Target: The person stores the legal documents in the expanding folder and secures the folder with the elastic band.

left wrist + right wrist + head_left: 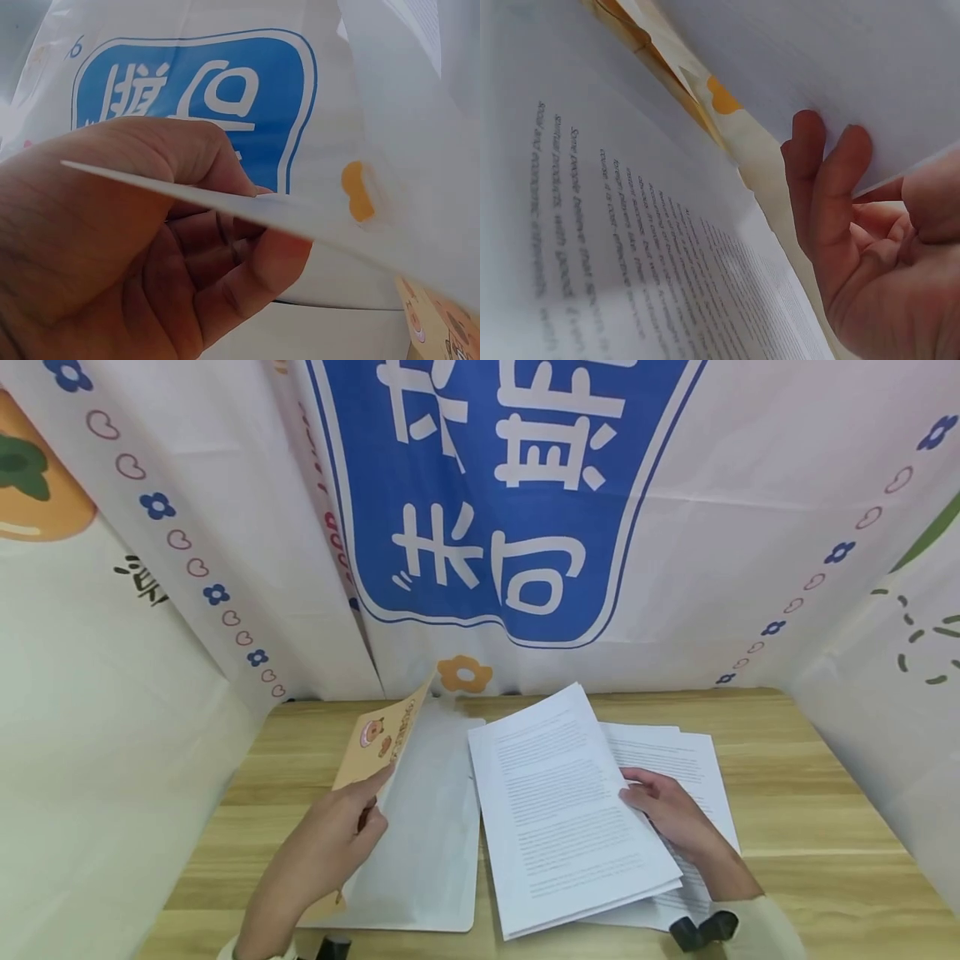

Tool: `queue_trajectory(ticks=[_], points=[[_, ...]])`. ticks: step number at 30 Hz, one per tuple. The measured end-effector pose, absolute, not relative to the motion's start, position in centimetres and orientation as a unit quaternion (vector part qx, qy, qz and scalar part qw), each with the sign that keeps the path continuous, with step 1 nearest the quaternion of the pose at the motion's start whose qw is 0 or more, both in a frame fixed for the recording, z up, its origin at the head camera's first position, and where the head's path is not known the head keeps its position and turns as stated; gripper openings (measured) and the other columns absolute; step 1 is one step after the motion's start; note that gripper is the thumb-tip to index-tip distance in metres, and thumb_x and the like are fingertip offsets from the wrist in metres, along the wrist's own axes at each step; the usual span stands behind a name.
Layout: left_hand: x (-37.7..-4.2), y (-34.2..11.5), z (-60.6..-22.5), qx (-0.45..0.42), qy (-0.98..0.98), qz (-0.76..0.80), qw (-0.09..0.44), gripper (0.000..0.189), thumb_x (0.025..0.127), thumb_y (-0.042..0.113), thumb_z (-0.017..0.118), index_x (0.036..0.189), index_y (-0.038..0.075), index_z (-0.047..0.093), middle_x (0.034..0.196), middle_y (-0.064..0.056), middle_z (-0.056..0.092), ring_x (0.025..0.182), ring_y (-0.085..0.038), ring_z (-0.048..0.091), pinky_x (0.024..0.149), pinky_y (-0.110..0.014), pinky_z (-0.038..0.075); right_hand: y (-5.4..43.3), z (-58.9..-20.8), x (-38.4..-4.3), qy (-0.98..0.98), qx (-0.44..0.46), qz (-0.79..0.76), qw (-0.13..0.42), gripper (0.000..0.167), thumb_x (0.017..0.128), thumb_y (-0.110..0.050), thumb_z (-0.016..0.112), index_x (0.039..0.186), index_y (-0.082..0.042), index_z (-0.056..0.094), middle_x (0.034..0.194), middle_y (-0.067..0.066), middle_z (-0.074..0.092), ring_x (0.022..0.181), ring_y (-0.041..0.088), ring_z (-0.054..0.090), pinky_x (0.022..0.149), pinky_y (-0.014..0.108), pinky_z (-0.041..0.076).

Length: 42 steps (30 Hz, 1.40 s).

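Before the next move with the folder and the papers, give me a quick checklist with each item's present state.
1. Left hand holds the tan folder cover: ok, thumb and fingers pinch its edge, as the left wrist view confirms.
2. Cover lifted clear of the folder's white inside: ok, it stands raised and tilted.
3. Right hand has a grip on the printed sheets: ok, fingers under, thumb on top.
4. Sheets squared into one stack: not ok, further pages lie offset beneath on the right.
5. All sheets gathered in the grip: cannot tell.
6. Bare room on the wooden table: ok on the right side.
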State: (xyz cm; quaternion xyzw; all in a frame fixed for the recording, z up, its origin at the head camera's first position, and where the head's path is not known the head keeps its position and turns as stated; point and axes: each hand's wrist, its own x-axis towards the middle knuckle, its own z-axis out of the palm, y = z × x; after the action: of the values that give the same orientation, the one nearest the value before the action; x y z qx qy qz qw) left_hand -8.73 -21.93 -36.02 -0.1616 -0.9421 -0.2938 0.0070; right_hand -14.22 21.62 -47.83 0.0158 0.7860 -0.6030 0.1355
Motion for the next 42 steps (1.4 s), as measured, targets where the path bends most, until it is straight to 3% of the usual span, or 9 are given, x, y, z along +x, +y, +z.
queue_trajectory(ticks=[12, 19, 26, 31, 42], points=[[-8.7, -22.2, -35.7, -0.171, -0.944, -0.282, 0.025, 0.052, 0.092, -0.003, 0.055, 0.144, -0.005, 0.055, 0.062, 0.011, 0.041, 0.053, -0.004, 0.039, 0.048, -0.025, 0.04, 20.7, -48.0, -15.9, 0.806, 0.015, -0.574, 0.14, 0.048, 0.104, -0.016, 0.056, 0.148, 0.001, 0.051, 0.122, 0.019, 0.066, 0.092, 0.025, 0.067, 0.076, 0.037, 0.055], [-8.9, -22.1, -35.7, -0.173, -0.941, -0.289, 0.021, 0.052, 0.092, -0.003, 0.056, 0.144, -0.005, 0.055, 0.062, 0.011, 0.041, 0.052, -0.004, 0.039, 0.047, -0.025, 0.04, 19.9, -47.8, -16.4, 0.845, -0.014, -0.517, 0.136, 0.042, 0.102, -0.02, 0.058, 0.141, -0.003, 0.061, 0.133, 0.014, 0.063, 0.106, 0.024, 0.058, 0.091, 0.04, 0.039], [-8.8, -22.1, -35.9, -0.176, -0.94, -0.292, 0.024, 0.052, 0.091, -0.004, 0.056, 0.143, -0.005, 0.056, 0.061, 0.013, 0.041, 0.052, -0.003, 0.039, 0.047, -0.025, 0.039, 18.4, -48.3, -16.5, 0.811, -0.002, -0.561, 0.164, 0.042, 0.102, -0.019, 0.059, 0.141, -0.003, 0.06, 0.117, 0.011, 0.069, 0.088, 0.022, 0.066, 0.079, 0.036, 0.048], [-8.7, -22.1, -35.9, -0.176, -0.939, -0.294, 0.02, 0.053, 0.091, -0.004, 0.056, 0.143, -0.005, 0.056, 0.06, 0.013, 0.04, 0.051, -0.003, 0.038, 0.046, -0.025, 0.038, 17.0, -49.0, -16.6, 0.751, 0.045, -0.632, 0.187, 0.046, 0.103, -0.017, 0.057, 0.146, -0.004, 0.054, 0.112, 0.014, 0.07, 0.085, 0.026, 0.07, 0.069, 0.039, 0.058], [-8.5, -21.8, -36.1, -0.178, -0.94, -0.291, 0.024, 0.053, 0.09, -0.003, 0.057, 0.143, -0.003, 0.057, 0.06, 0.014, 0.039, 0.05, -0.002, 0.037, 0.045, -0.024, 0.037, 14.8, -50.0, -17.2, 0.716, 0.071, -0.671, 0.178, 0.046, 0.103, -0.015, 0.057, 0.147, -0.002, 0.052, 0.118, 0.015, 0.069, 0.096, 0.025, 0.07, 0.076, 0.038, 0.058]])
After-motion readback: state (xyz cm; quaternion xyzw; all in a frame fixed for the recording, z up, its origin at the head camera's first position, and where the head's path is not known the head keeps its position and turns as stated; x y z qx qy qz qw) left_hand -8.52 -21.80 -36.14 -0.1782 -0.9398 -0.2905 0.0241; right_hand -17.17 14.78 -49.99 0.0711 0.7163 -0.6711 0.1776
